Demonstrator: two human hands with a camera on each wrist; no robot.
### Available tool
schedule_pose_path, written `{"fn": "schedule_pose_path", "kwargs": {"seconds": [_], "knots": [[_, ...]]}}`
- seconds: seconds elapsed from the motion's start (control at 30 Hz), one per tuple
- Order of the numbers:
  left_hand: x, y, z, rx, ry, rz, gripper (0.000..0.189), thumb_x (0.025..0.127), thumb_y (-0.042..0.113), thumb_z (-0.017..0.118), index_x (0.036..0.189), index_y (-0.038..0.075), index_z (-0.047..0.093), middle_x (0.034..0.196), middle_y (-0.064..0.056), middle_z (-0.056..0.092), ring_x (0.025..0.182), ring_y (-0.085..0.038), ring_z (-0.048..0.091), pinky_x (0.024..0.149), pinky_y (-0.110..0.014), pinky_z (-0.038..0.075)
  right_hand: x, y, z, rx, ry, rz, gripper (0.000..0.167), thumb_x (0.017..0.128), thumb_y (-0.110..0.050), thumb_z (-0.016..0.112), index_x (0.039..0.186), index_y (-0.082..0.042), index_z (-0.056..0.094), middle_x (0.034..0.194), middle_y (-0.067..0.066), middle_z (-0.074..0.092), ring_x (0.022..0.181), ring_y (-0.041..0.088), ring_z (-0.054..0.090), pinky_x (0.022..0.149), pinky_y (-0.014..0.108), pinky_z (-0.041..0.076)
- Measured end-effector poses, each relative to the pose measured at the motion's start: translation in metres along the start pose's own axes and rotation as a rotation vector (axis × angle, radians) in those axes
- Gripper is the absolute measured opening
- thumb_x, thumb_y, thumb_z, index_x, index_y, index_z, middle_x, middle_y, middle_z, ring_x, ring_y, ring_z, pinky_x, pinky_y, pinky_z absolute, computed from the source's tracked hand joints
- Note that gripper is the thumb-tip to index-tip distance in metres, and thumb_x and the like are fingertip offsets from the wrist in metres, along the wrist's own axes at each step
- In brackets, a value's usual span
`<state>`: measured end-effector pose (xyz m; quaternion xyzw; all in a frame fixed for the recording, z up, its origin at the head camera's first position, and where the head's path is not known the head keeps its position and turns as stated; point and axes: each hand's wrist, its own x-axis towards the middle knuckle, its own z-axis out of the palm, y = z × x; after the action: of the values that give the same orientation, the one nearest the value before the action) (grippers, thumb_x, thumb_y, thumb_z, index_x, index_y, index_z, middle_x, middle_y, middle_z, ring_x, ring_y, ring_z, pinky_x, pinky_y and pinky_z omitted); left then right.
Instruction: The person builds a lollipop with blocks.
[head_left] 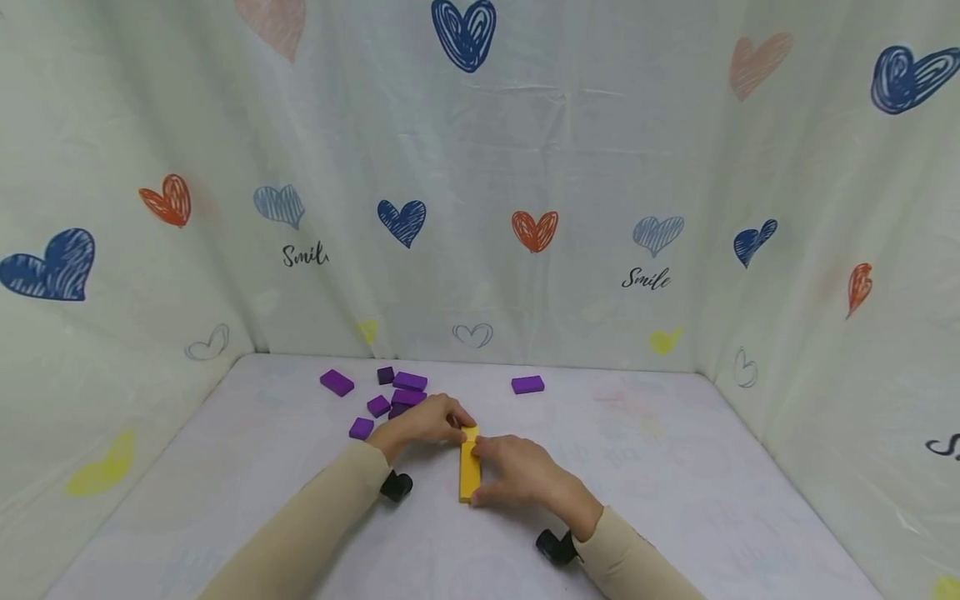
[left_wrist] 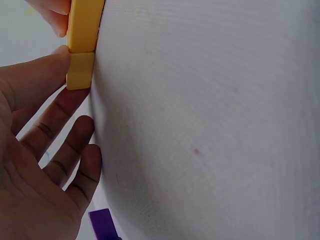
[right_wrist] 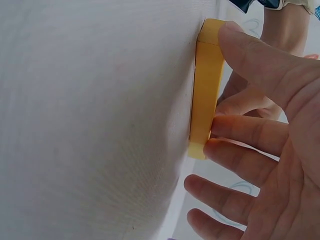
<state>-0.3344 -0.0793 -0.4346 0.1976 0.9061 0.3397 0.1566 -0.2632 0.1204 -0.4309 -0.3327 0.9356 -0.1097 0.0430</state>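
A long yellow block [head_left: 469, 475] lies on the white table, with a short yellow block [head_left: 470, 432] against its far end. My left hand [head_left: 427, 419] pinches the short one between thumb and forefinger; in the left wrist view its other fingers are loosely bent beside the table. From the right side, my right hand [head_left: 525, 473] holds the long block, thumb at the near end and fingertips toward the far end. The two yellow blocks [right_wrist: 206, 90] form one straight row in the right wrist view.
Several purple blocks lie beyond and left of my left hand, among them a flat one [head_left: 337, 382] and a small dark one [head_left: 386, 375]. A single purple block [head_left: 528, 384] sits near the table's back edge. A heart-printed curtain [head_left: 570, 167] surrounds the table.
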Motion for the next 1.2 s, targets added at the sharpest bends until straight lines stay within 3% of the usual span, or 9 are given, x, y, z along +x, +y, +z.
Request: {"fn": "schedule_pose_path", "kwargs": {"seconds": [0.63, 1.2], "knots": [[0.000, -0.002, -0.001, -0.016, -0.018, 0.020, 0.023, 0.084, 0.011, 0.072, 0.106, 0.018, 0.074, 0.095, 0.006, 0.065, 0.084, -0.015, 0.055, 0.075, -0.027, 0.050, 0.004, 0.009, 0.002, 0.081, -0.067, 0.065, 0.095, 0.071, -0.064, 0.071, 0.144, -0.011, 0.042, 0.149, 0.002, 0.039, 0.133, 0.025, 0.041, 0.107, 0.044, 0.035], [0.001, -0.003, -0.001, -0.033, 0.012, -0.019, 0.017, 0.084, 0.013, 0.073, 0.100, 0.020, 0.072, 0.088, 0.005, 0.063, 0.083, -0.017, 0.054, 0.076, -0.029, 0.049, 0.005, 0.008, -0.001, 0.054, -0.050, 0.040, 0.089, 0.071, -0.064, 0.071, 0.140, -0.012, 0.049, 0.146, 0.003, 0.043, 0.130, 0.025, 0.044, 0.106, 0.043, 0.037]]}}
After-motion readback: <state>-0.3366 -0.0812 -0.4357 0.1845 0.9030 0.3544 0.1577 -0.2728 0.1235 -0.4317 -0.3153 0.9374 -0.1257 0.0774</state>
